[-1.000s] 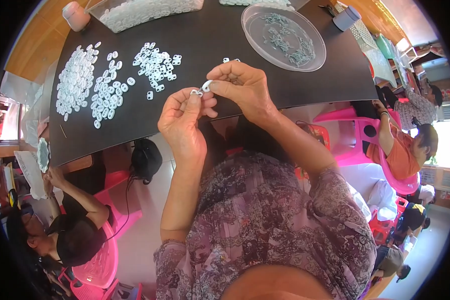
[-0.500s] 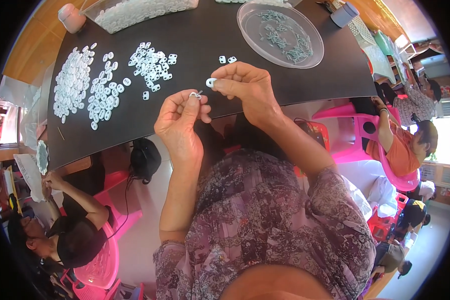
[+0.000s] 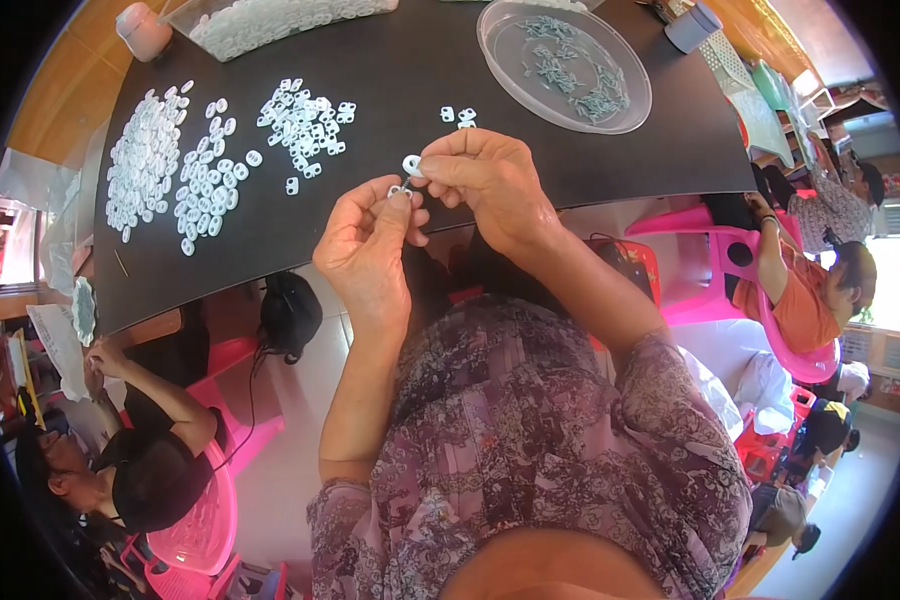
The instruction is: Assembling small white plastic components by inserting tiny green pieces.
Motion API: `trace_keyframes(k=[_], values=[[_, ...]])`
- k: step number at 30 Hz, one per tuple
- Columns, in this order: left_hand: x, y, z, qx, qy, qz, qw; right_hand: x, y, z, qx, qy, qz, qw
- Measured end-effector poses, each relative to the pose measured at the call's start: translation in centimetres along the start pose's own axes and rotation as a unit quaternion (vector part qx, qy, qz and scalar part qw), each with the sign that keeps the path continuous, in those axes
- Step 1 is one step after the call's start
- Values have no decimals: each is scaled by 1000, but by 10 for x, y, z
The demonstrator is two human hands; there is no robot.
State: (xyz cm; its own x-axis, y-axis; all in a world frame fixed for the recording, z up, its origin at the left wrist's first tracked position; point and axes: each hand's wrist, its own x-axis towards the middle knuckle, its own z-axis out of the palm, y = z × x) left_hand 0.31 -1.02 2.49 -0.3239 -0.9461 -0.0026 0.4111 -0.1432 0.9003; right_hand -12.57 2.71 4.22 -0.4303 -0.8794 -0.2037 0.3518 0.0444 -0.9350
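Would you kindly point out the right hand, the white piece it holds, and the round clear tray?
Right hand (image 3: 495, 186): head view, on the back of the hand.
White piece (image 3: 407, 166): head view, on its left edge, beside the hole.
Round clear tray (image 3: 504, 58): head view, on its bare floor, left side.

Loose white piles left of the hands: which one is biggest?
The leftmost pile: it covers the most space, with clearly more bits than the middle pile or the rightmost pile.

Left hand (image 3: 370, 240) and right hand (image 3: 495, 190) pinch small white pieces (image 3: 411, 164).
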Motion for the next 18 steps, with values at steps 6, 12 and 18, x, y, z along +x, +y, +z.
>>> trace_keyframes(k=[6, 12, 18], values=[[0, -1, 0, 7, -3, -18, 1000, 0, 3, 2, -25, 0, -29, 999], [0, -3, -2, 7, -3, -15, 1000, -3, 4, 4, -37, -2, -55, 998], [-2, -3, -1, 5, 3, -11, 1000, -8, 5, 9, -86, 10, -93, 992]])
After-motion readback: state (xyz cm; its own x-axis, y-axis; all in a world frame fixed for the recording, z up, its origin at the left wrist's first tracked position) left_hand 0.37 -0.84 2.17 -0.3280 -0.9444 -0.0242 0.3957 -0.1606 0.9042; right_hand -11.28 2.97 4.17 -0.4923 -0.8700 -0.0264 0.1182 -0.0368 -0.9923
